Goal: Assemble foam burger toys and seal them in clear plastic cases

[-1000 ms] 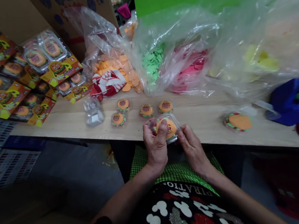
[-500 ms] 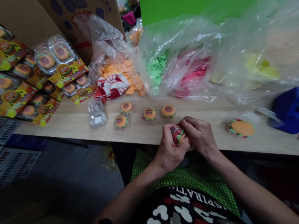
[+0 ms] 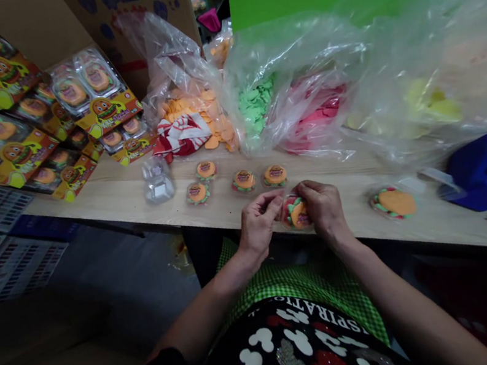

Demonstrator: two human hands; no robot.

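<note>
Between my hands, over the table's front edge, is a toy burger in a clear wrapper (image 3: 298, 213), its orange printed face turned up. My right hand (image 3: 324, 205) is closed on its right side. My left hand (image 3: 257, 220) pinches the left edge of the clear wrapper between thumb and fingers. Just beyond lie several finished-looking toy burgers, among them one printed burger (image 3: 275, 175) and another (image 3: 243, 180). To the right rests a burger with a plain orange top (image 3: 395, 202).
Clear bags hold orange pieces (image 3: 214, 116), green pieces (image 3: 257, 105) and pink pieces (image 3: 318, 109) along the back. Packed burger boxes (image 3: 107, 108) are stacked at left. An empty clear plastic shell (image 3: 157, 181) and a blue tape dispenser (image 3: 480, 174) stand on the table (image 3: 100, 191).
My left hand has shifted left and loosened from around the toy burger, down to a pinch at its wrapper. The burger's printed face has turned up into view.
</note>
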